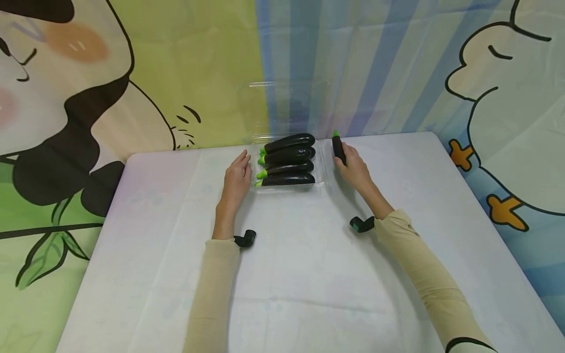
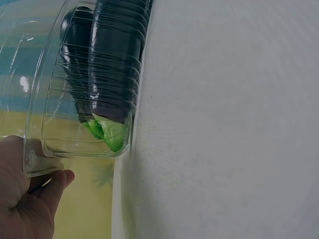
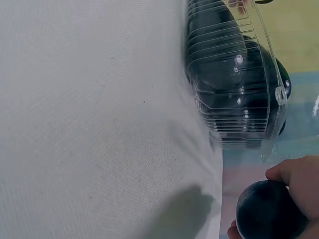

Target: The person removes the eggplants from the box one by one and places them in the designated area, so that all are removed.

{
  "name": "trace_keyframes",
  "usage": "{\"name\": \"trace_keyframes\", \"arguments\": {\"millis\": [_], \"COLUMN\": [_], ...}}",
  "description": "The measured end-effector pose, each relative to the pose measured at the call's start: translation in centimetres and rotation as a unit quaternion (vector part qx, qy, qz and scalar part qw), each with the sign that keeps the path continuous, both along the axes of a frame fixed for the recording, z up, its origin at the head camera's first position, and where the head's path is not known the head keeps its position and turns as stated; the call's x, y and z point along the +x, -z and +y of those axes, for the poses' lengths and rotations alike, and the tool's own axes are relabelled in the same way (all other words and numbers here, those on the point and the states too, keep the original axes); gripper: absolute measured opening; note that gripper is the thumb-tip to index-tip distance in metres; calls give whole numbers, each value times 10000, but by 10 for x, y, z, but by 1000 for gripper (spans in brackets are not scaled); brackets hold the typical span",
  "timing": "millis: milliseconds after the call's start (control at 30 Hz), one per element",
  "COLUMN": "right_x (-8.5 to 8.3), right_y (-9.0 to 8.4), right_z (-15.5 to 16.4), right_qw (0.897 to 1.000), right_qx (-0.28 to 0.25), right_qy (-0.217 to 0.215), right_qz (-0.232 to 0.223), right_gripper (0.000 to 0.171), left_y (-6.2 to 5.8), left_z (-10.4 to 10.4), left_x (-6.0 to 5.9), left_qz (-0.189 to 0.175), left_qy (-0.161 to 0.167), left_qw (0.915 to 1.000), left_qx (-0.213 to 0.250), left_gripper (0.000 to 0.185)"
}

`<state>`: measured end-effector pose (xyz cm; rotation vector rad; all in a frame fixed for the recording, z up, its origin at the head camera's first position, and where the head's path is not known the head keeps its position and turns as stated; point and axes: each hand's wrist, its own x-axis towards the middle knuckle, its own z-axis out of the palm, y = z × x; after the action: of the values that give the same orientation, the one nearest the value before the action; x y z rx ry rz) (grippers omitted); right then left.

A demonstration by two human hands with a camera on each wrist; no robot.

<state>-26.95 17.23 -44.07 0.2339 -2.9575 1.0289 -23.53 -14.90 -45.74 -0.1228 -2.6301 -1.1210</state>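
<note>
A clear plastic clamshell box (image 1: 321, 184) lies at the table's back with its lid (image 1: 287, 108) raised. Several dark eggplants (image 1: 289, 156) with green caps lie side by side in it, caps to the left. My left hand (image 1: 237, 180) is at the box's left side; in the left wrist view its fingers (image 2: 56, 186) pinch the rim at the corner. To the right of the box, my right hand (image 1: 354, 169) grips another eggplant (image 1: 338, 147), green cap pointing away. The right wrist view shows this eggplant's rounded end (image 3: 266, 211), apart from the box.
A white cloth covers the table (image 1: 300, 264). Behind its back edge hangs a printed backdrop (image 1: 212, 63) with cartoon figures, close behind the raised lid. Small black devices are worn at the left wrist (image 1: 246, 239) and right wrist (image 1: 363, 224).
</note>
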Motion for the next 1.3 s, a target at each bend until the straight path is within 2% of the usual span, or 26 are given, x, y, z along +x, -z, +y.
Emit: {"name": "trace_keyframes", "arguments": {"millis": [433,800,1300], "right_x": [-2,-3,-5], "right_y": [9,9,11], "right_z": [1,3,1], "right_qw": [9999,9998,9992], "right_qx": [-104,-106,-60], "right_qy": [116,178,76], "right_qz": [-54,-78,-383], "right_gripper": [62,63,62], "left_y": [0,1,0], "left_z": [0,0,1], "left_x": [1,0,-1], "left_qz": [1,94,173], "left_qy": [-23,-10,-20], "left_qw": [10000,9999,9998], "left_qx": [-31,-77,-51], "left_gripper": [35,34,33]}}
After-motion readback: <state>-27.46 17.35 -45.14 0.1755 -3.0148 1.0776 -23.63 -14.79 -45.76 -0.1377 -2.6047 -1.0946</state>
